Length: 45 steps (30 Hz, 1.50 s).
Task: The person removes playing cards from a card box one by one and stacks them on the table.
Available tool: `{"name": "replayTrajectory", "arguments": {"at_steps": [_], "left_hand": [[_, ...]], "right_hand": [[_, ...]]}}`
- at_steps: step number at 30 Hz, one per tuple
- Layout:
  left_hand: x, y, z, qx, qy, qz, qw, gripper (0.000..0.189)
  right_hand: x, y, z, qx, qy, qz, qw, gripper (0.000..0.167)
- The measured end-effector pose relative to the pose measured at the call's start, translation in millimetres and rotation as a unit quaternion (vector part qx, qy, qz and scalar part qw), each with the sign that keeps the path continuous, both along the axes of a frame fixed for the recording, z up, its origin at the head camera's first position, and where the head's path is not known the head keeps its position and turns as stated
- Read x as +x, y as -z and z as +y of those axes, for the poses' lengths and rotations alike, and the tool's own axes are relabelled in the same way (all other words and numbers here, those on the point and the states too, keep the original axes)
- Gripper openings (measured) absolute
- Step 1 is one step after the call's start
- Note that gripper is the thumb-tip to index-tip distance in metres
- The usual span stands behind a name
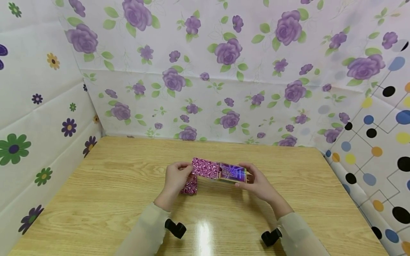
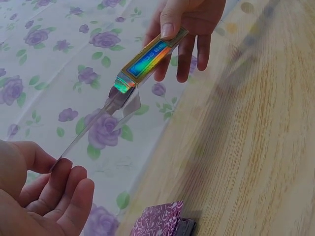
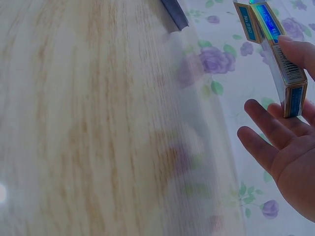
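My left hand pinches the outer end of a pink-and-white patterned card between thumb and fingers. The card's other end meets the open end of a shiny purple card box; how far it reaches inside is hidden. My right hand grips the far end of that box, its thumb along one narrow side in the left wrist view. Rainbow foil covers this side, and a flap stands out from the open end. Below my left hand, more pink patterned cards lie on the table, partly hidden.
The light wooden table ends at a flowered cloth at the back. More patterned cloth hangs at the left and at the dotted right side. Black wrist mounts sit on both sleeves.
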<state>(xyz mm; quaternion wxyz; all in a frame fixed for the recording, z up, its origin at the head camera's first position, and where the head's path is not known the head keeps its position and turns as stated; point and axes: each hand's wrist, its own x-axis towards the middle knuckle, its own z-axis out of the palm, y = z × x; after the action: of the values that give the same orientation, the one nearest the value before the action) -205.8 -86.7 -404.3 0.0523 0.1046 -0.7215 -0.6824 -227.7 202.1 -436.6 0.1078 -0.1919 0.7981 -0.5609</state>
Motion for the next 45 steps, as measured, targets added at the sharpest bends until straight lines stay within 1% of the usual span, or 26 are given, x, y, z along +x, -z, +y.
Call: {"name": "replayTrajectory", "arguments": {"at_steps": [12, 29, 35, 45], "left_hand": [[1.5, -2.1, -2.3, 0.017, -0.006, -0.002, 0.9998, 0.017], [1.6, -3.0, -5.1, 0.018, -0.011, 0.0, 0.9998, 0.016], [0.7, -2.0, -6.0, 0.02, -0.016, 0.005, 0.9997, 0.018], [-0.7, 0.9, -7.3, 0.009, -0.022, 0.013, 0.9996, 0.02]], "right_hand": [[1.1, -2.1, 0.2, 0.0, 0.002, -0.002, 1.0, 0.073], [-0.2, -0.2, 3.4, 0.003, 0.002, 0.001, 1.0, 0.072], [0.6, -0.9, 3.5, 0.007, 0.005, 0.003, 1.0, 0.072], [1.5, -2.4, 2.9, -0.006, 0.001, -0.002, 1.0, 0.073]]}}
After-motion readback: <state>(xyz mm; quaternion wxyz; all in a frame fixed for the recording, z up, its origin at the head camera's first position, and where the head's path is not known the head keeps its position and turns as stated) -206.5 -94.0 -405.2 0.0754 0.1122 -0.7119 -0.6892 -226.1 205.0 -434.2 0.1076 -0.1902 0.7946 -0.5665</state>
